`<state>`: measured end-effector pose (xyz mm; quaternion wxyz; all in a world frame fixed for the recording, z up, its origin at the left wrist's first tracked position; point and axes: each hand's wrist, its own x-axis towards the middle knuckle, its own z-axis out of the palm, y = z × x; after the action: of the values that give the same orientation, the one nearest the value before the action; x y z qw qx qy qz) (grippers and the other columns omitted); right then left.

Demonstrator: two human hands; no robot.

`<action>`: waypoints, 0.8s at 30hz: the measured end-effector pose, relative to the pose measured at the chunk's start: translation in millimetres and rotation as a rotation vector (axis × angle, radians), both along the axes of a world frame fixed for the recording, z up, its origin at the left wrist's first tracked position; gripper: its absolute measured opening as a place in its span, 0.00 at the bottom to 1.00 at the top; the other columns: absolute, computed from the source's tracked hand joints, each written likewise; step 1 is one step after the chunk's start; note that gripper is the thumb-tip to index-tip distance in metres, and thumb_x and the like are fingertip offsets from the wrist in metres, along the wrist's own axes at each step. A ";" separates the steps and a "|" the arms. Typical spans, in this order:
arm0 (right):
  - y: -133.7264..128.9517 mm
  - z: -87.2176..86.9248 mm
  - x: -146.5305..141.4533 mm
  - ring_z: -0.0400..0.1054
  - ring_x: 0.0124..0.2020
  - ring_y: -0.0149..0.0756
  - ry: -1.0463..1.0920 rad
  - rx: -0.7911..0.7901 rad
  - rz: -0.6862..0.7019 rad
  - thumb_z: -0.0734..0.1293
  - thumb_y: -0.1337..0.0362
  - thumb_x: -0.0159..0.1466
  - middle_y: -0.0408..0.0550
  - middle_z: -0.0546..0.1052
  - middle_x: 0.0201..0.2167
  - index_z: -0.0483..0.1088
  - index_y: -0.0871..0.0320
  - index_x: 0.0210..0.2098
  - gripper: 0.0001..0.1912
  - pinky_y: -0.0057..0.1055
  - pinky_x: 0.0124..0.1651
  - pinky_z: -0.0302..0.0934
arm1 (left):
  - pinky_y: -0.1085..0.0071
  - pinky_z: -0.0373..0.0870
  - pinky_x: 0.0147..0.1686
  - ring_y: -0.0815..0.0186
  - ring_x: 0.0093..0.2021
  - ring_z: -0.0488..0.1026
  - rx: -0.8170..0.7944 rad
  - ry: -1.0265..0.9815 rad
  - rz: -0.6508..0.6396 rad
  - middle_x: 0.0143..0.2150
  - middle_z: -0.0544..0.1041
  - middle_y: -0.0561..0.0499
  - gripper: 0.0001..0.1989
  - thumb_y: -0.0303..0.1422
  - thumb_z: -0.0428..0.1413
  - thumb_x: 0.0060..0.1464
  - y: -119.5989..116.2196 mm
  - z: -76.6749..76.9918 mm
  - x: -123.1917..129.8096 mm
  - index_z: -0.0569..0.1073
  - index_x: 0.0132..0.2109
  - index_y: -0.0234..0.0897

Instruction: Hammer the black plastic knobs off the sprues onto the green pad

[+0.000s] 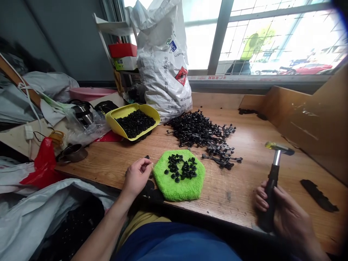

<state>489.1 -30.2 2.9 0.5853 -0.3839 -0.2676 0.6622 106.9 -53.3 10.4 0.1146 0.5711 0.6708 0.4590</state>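
Observation:
My right hand is wrapped round the black handle of a hammer. The hammer stands head up above the right side of the wooden table, its head yellowish at one end. Left of the green fuzzy hexagonal mat, my left hand is closed in a pinch. A small dark piece shows just behind its fingertips; whether they hold it is hidden. Several small black mushroom-shaped plastic parts lie on the mat. Behind it spreads a large pile of black parts, some still joined on stems.
A yellow scoop-shaped tray full of black pieces stands at the back left. Beside it rises a tall white sack. A metal cup sits at the left edge. On the right lies a dark flat strip near a wooden board.

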 end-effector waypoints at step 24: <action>6.5 -3.2 2.3 0.54 0.18 0.29 -0.048 -0.043 0.002 0.67 0.62 0.51 0.43 0.60 0.21 0.65 0.56 0.30 0.08 0.25 0.16 0.56 | 0.83 0.54 0.19 0.76 0.24 0.66 -0.297 -0.959 -0.201 0.30 0.72 0.52 0.15 0.29 0.62 0.42 0.8 20.5 -19.7 0.66 0.37 0.33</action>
<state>491.4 -23.7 -0.3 0.5698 -0.4118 -0.2674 0.6589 87.2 -52.5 30.9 0.5329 0.3358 0.5425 0.5559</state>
